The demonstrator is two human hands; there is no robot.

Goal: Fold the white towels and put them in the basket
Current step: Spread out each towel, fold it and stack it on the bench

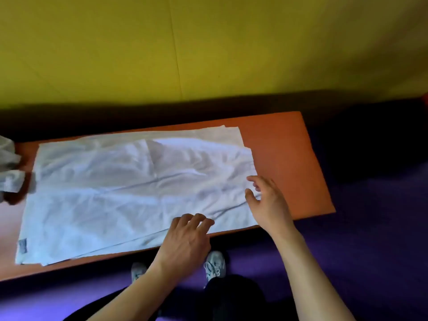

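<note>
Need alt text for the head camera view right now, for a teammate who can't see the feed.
A large white towel lies spread, wrinkled, across an orange table, with the person's left hand resting on its near edge and right hand open at its right edge. More crumpled white cloth sits at the table's far left; no basket is visible.

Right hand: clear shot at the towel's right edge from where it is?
Probably yes. The right hand hovers open at the right edge of the spread white towel, nothing between them; the left hand rests further left.
</note>
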